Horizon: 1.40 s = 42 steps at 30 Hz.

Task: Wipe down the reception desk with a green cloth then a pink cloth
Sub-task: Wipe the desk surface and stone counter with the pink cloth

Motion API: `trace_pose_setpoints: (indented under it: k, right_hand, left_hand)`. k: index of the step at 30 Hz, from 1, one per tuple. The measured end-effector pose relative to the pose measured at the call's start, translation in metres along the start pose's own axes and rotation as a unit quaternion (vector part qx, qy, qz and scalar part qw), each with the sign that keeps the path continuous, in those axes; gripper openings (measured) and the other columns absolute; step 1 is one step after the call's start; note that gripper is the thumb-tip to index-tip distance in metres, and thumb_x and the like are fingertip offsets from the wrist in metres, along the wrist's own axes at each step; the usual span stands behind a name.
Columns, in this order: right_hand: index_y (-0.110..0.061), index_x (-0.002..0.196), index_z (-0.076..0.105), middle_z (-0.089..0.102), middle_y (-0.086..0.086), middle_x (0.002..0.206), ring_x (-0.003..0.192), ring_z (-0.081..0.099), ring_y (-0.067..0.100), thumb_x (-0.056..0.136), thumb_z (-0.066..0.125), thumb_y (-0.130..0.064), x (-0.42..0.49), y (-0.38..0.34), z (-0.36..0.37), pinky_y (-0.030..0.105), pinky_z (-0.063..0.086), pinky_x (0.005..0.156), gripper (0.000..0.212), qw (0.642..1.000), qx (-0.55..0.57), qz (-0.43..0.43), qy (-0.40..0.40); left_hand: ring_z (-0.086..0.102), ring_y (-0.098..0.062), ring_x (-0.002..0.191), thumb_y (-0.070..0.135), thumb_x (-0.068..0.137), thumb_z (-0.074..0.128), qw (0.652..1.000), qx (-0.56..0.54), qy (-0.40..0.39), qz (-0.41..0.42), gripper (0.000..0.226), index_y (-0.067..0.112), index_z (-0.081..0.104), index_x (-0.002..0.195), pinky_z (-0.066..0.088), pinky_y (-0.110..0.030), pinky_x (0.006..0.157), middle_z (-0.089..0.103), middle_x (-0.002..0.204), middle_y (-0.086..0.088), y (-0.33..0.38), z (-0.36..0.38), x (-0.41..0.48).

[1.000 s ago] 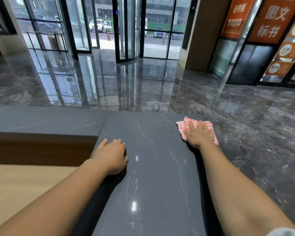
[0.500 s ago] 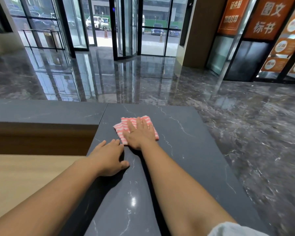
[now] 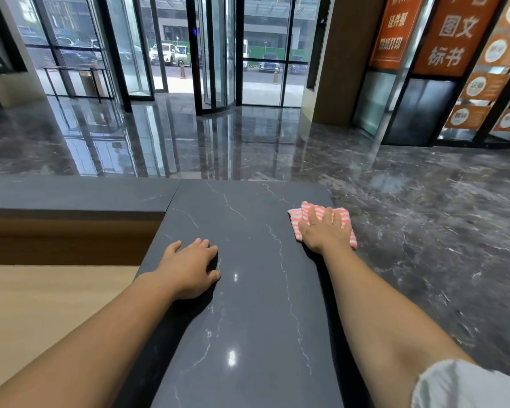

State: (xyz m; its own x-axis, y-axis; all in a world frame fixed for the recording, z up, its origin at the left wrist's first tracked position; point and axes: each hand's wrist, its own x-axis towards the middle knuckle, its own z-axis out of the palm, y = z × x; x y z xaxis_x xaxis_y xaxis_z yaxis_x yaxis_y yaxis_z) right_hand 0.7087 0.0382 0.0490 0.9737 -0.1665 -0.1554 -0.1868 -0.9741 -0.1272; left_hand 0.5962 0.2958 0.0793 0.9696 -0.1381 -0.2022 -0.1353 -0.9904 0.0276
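My right fingers (image 3: 313,215) lie straight and spread, clasping nothing, pressing the pink cloth (image 3: 296,220) flat against the worktop (image 3: 248,319). Half a second ago the cloth was just beside my left hand (image 3: 192,269); my right hand (image 3: 324,235) has since swept it back to the slab's right edge, where it also sat a second ago. That reads as one full pass across and back, so I judge the pink-cloth stage is under way and the task is well along; no green cloth is in view. The left hand has stayed put, its fingers loosely bent and empty, bracing on the stone near the left edge. The cloth is soft, folded and striped pink and white, and its outer side seems to lap over the edge. The worktop is smooth dark grey stone with thin white veins and bright glints, and its far corner is rounded. Beyond it lies a glossy marbled floor (image 3: 424,231). To the left sits a lower pale wood surface (image 3: 42,304).
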Motion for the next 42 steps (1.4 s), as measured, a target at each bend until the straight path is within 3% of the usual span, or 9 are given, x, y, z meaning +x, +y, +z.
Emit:
trace_pose_setpoints:
  k: [7,14,17,24,29,32,37,42]
  right_hand:
    - [-0.03,0.156,-0.004,-0.014,0.01,0.162,0.148,-0.016,0.03,0.102,0.012,-0.049,-0.059,-0.09,0.028,0.055,-0.013,0.115,0.059,0.994,0.004,-0.108,-0.003]
    - [-0.031,0.156,-0.004,-0.015,0.008,0.162,0.148,-0.018,0.027,0.102,0.015,-0.05,-0.096,-0.126,0.033,0.052,-0.016,0.114,0.06,0.982,0.002,-0.187,-0.032]
    - [-0.033,0.156,-0.003,-0.014,0.007,0.163,0.149,-0.016,0.026,0.101,0.017,-0.053,-0.092,-0.103,0.026,0.051,-0.013,0.116,0.061,0.985,0.003,-0.171,-0.034]
    - [-0.034,0.155,-0.003,-0.011,0.005,0.163,0.15,-0.012,0.022,0.102,0.014,-0.054,-0.073,0.008,0.002,0.046,-0.007,0.119,0.06,1.0,-0.01,-0.021,-0.007]
    - [-0.034,0.155,-0.003,-0.012,0.005,0.163,0.149,-0.015,0.024,0.101,0.015,-0.052,-0.079,0.016,0.008,0.049,-0.008,0.119,0.06,0.999,0.013,0.043,-0.005]
    - [-0.033,0.155,-0.004,-0.014,0.006,0.163,0.149,-0.016,0.026,0.101,0.015,-0.052,-0.091,-0.012,0.018,0.05,-0.01,0.118,0.06,1.0,0.012,0.02,-0.002]
    - [-0.031,0.156,-0.005,-0.016,0.009,0.162,0.148,-0.017,0.029,0.102,0.014,-0.051,-0.129,-0.081,0.035,0.051,-0.013,0.117,0.06,0.998,-0.004,-0.068,-0.002]
    - [-0.031,0.156,-0.004,-0.015,0.008,0.162,0.148,-0.017,0.028,0.102,0.014,-0.053,-0.154,-0.119,0.041,0.051,-0.014,0.116,0.061,0.991,0.0,-0.133,-0.022]
  left_hand:
    - [0.03,-0.014,0.139,0.046,0.097,0.044,1.0,-0.021,-0.009,-0.007,0.051,0.023,0.039,0.142,0.013,-0.043,0.115,0.041,0.143,0.004,-0.004,0.005,-0.015]
    - [0.042,-0.015,0.129,0.043,0.095,0.047,1.0,-0.01,0.0,0.001,0.031,0.026,0.05,0.12,0.018,-0.043,0.111,0.053,0.127,0.004,0.0,0.006,-0.025]
    - [0.042,-0.016,0.13,0.041,0.096,0.045,1.0,0.011,-0.023,0.01,0.036,0.023,0.049,0.128,0.016,-0.043,0.113,0.047,0.136,0.002,0.003,0.003,-0.029]
    - [0.04,-0.018,0.132,0.035,0.099,0.041,0.999,0.009,-0.026,0.028,0.038,0.021,0.045,0.134,0.016,-0.043,0.114,0.042,0.143,0.0,0.006,0.002,-0.032]
    - [0.047,-0.017,0.121,0.037,0.098,0.042,0.999,0.007,-0.005,0.039,0.034,0.02,0.047,0.127,0.02,-0.044,0.112,0.047,0.127,0.003,0.003,0.008,-0.037]
    - [0.046,-0.017,0.12,0.04,0.098,0.042,0.999,0.002,0.006,0.045,0.035,0.021,0.046,0.127,0.02,-0.044,0.112,0.046,0.125,0.003,0.0,0.012,-0.041]
    - [0.036,-0.015,0.135,0.04,0.098,0.043,0.998,-0.038,0.024,0.047,0.047,0.02,0.033,0.14,0.013,-0.044,0.115,0.038,0.145,0.002,-0.004,0.012,-0.054]
    - [0.05,-0.017,0.123,0.04,0.095,0.047,0.997,-0.059,0.001,0.049,0.035,0.029,0.038,0.127,0.014,-0.046,0.113,0.058,0.123,0.007,-0.006,0.016,-0.06]
